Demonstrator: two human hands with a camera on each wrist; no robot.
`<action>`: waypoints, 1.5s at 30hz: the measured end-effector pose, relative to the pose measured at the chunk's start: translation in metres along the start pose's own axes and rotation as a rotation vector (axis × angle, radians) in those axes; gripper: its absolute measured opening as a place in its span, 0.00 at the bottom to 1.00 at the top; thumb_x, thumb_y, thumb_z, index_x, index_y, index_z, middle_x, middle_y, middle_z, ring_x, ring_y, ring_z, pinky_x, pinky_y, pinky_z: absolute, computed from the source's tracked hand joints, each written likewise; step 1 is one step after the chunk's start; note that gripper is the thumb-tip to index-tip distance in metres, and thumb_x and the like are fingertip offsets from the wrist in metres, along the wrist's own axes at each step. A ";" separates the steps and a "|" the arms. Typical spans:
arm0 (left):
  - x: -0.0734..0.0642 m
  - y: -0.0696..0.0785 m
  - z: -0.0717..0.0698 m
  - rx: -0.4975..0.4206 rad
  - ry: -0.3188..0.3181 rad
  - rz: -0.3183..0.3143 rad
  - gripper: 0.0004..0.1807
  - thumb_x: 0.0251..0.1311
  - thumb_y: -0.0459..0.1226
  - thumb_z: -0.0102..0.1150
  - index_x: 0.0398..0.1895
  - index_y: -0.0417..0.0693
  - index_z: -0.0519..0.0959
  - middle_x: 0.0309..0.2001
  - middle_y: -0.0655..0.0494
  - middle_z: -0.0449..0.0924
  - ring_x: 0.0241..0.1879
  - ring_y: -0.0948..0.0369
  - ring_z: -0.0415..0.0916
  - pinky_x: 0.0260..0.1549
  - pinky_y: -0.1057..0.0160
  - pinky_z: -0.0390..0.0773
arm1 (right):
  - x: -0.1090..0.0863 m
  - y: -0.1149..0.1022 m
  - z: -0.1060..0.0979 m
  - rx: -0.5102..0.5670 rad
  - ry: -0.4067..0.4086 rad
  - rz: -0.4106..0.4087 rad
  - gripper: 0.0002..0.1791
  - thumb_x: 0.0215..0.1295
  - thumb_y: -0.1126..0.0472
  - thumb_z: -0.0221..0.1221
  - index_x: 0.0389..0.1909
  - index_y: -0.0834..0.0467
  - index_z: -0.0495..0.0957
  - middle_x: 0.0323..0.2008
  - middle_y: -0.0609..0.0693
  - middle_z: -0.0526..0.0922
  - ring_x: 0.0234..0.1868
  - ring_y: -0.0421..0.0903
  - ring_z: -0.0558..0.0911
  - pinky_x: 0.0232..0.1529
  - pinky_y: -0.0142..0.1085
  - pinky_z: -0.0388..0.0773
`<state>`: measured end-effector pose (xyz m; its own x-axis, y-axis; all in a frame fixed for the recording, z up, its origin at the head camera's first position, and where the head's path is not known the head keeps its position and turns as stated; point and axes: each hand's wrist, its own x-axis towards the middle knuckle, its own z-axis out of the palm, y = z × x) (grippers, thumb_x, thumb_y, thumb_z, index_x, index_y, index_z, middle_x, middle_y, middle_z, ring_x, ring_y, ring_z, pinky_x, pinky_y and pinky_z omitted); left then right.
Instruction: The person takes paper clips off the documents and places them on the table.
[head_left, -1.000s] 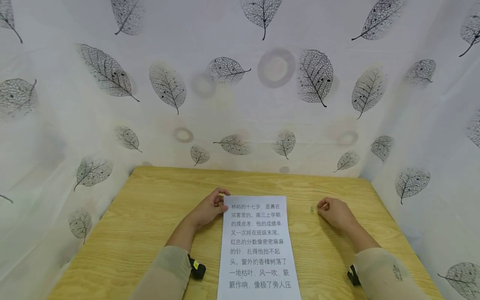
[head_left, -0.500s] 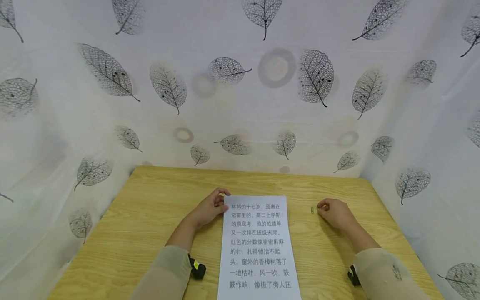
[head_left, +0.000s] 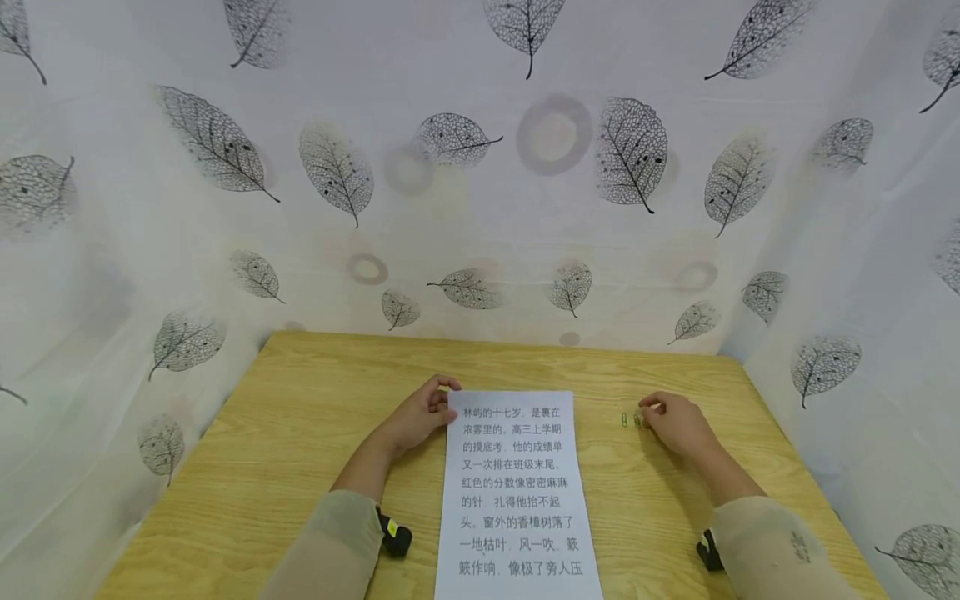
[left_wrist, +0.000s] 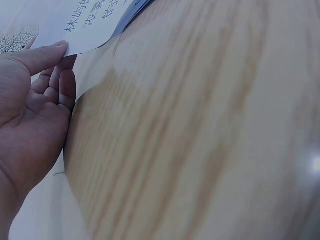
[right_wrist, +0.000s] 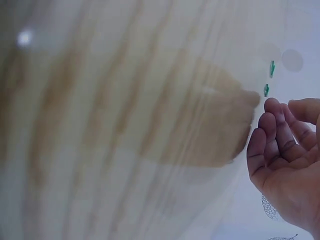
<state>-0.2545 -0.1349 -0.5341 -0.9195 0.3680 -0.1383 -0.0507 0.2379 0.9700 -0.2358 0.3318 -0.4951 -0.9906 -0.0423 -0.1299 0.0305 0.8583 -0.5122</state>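
My left hand (head_left: 414, 421) is at the upper left corner of a printed sheet of paper (head_left: 517, 492). In the left wrist view, the thumb (left_wrist: 52, 55) lies over the corner of the sheet with fingers behind it, pinching it. Two small green paper clips lie side by side on the table, right of the sheet: a left paper clip (head_left: 624, 420) and a right paper clip (head_left: 637, 419). Close beside the right one is my right hand (head_left: 678, 423), its fingers loosely bent. In the right wrist view, a small gap separates the fingertips (right_wrist: 271, 103) from the nearer clip.
A wood-grain table (head_left: 300, 450) carries everything. Behind it and at both sides hangs a pale curtain (head_left: 480, 208) printed with dark leaves. Each wrist wears a black camera, such as the left wrist camera (head_left: 396, 537).
My right hand has shifted slightly right and up, away from the paper clips. A second clip now shows where the fingertips were. The left hand and the sheet have stayed still.
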 end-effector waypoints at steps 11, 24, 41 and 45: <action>-0.002 0.001 0.004 0.051 0.028 -0.004 0.22 0.77 0.27 0.58 0.66 0.58 0.72 0.53 0.47 0.82 0.49 0.56 0.80 0.53 0.60 0.79 | -0.002 -0.003 -0.005 0.149 0.021 0.023 0.20 0.86 0.56 0.51 0.66 0.65 0.79 0.47 0.61 0.91 0.47 0.54 0.90 0.40 0.39 0.81; 0.005 0.007 0.021 0.222 0.140 -0.045 0.21 0.74 0.28 0.60 0.64 0.56 0.74 0.47 0.48 0.81 0.40 0.57 0.79 0.41 0.63 0.80 | -0.011 -0.021 0.000 0.265 0.024 -0.006 0.19 0.86 0.56 0.53 0.66 0.63 0.78 0.47 0.60 0.88 0.47 0.53 0.86 0.37 0.36 0.80; 0.020 0.029 0.048 0.487 0.233 -0.071 0.23 0.73 0.28 0.60 0.67 0.54 0.76 0.55 0.48 0.79 0.49 0.54 0.78 0.55 0.52 0.82 | -0.018 -0.046 0.004 0.315 0.021 -0.045 0.17 0.85 0.59 0.54 0.63 0.63 0.80 0.47 0.64 0.87 0.46 0.57 0.85 0.37 0.35 0.80; 0.021 0.032 0.053 0.543 0.250 -0.078 0.25 0.70 0.28 0.61 0.68 0.53 0.76 0.53 0.48 0.79 0.50 0.53 0.78 0.56 0.51 0.82 | -0.019 -0.047 0.003 0.319 0.023 -0.040 0.16 0.85 0.60 0.54 0.63 0.64 0.80 0.46 0.64 0.87 0.46 0.57 0.84 0.36 0.34 0.79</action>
<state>-0.2553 -0.0722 -0.5170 -0.9882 0.1240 -0.0896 0.0242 0.7048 0.7090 -0.2177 0.2903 -0.4713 -0.9945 -0.0582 -0.0866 0.0278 0.6525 -0.7573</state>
